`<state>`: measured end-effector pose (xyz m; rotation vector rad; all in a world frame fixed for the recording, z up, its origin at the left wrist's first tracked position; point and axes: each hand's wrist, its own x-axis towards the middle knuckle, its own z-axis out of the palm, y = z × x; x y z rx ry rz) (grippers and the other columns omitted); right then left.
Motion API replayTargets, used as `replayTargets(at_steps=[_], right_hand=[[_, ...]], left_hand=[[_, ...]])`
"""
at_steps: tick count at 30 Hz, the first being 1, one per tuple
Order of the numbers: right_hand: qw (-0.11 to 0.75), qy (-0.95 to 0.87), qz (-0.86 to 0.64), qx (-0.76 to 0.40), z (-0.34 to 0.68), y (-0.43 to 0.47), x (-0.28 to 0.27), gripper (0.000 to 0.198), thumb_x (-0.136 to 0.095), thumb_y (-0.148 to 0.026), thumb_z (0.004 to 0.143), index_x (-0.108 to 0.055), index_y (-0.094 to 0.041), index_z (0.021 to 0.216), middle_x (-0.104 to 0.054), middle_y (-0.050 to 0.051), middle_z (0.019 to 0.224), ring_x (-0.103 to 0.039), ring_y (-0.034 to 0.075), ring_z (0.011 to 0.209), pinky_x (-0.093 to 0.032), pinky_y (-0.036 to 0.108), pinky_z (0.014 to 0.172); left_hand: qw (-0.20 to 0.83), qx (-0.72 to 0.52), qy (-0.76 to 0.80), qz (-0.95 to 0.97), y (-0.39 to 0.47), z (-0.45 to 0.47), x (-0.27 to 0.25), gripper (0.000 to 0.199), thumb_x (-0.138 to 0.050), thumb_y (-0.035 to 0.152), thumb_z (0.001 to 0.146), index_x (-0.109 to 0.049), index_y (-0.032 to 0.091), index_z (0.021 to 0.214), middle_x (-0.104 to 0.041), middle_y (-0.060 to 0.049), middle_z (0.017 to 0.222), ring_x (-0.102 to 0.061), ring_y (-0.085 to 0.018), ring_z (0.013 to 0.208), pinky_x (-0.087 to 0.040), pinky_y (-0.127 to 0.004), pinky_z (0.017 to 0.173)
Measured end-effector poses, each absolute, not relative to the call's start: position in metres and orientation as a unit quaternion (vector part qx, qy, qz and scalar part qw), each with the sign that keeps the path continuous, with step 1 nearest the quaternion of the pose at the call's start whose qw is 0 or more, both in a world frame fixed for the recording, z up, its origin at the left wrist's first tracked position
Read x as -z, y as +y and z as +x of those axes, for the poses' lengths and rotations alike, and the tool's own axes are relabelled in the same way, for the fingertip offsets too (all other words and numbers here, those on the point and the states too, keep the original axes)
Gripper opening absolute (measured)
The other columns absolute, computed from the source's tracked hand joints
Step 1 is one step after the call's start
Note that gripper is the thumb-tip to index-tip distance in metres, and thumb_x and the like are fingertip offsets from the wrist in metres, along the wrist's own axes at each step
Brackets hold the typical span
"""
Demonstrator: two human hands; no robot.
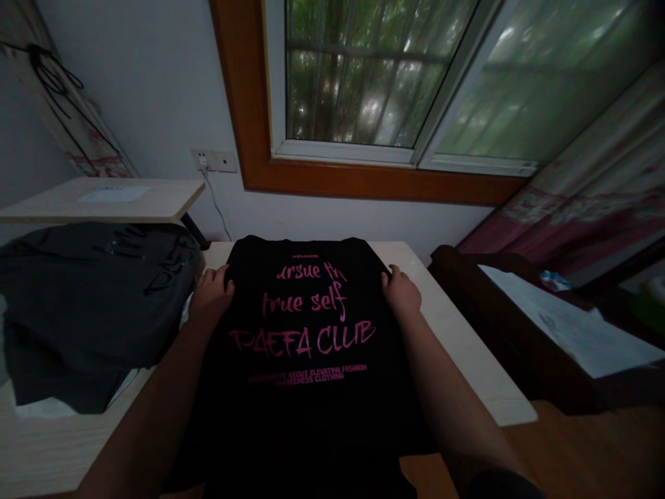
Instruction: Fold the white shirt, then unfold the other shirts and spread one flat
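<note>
A black T-shirt with pink lettering lies spread over a pale table, its lower part reaching down past the near edge. At its left edge, my left hand pinches the fabric between thumb and fingers. My right hand grips the opposite edge at about the same height, with part of its fingers hidden by the cloth. Between the hands the printed side faces up and looks fairly flat.
To the left, a dark grey printed garment is heaped under a small raised shelf with a paper on it. A wall socket with a plugged cable sits behind. On the right stands dark brown furniture bearing a white sheet.
</note>
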<state>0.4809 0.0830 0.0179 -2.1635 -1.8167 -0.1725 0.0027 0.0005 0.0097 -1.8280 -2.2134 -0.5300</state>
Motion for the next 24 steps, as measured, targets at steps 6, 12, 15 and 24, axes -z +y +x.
replayTargets(at_steps=[6, 12, 15, 24], right_hand=[[0.085, -0.648, -0.752, 0.084, 0.480, 0.041, -0.026, 0.051, -0.030, -0.049, 0.103, -0.046, -0.021, 0.143, -0.070, 0.016, 0.106, -0.072, 0.031, 0.084, -0.053, 0.040, 0.070], [0.042, -0.673, -0.731, 0.103, 0.489, -0.003, -0.030, 0.050, -0.031, -0.045, 0.104, -0.039, -0.021, 0.147, -0.071, 0.015, 0.108, -0.073, 0.028, 0.079, -0.053, 0.036, 0.067], [0.027, -0.681, -0.726, 0.093, 0.501, -0.016, -0.029, 0.048, -0.030, -0.042, 0.105, -0.040, -0.021, 0.146, -0.072, 0.014, 0.108, -0.073, 0.027, 0.079, -0.052, 0.035, 0.066], [0.008, -0.703, -0.711, 0.015, 0.540, -0.006, -0.031, 0.048, -0.034, -0.043, 0.104, -0.036, -0.024, 0.148, -0.075, 0.013, 0.106, -0.073, 0.028, 0.086, -0.051, 0.036, 0.073]], left_hand=[[0.128, 0.155, -0.738, -0.644, -0.038, 0.010, -0.008, 0.050, -0.045, 0.027, 0.094, -0.047, 0.016, 0.143, -0.057, -0.013, 0.110, -0.059, -0.027, 0.102, -0.046, -0.039, 0.098], [0.139, 0.134, -0.724, -0.662, -0.072, 0.020, -0.018, 0.050, -0.045, 0.024, 0.095, -0.045, 0.013, 0.143, -0.055, -0.013, 0.110, -0.060, -0.025, 0.096, -0.049, -0.037, 0.092], [0.133, 0.115, -0.727, -0.664, -0.083, 0.025, -0.023, 0.050, -0.042, 0.027, 0.097, -0.042, 0.014, 0.145, -0.054, -0.014, 0.113, -0.062, -0.024, 0.095, -0.051, -0.034, 0.085], [0.090, 0.042, -0.770, -0.630, -0.121, 0.035, -0.043, 0.051, -0.041, 0.026, 0.095, -0.046, 0.020, 0.145, -0.056, -0.018, 0.121, -0.064, -0.027, 0.097, -0.054, -0.032, 0.067]])
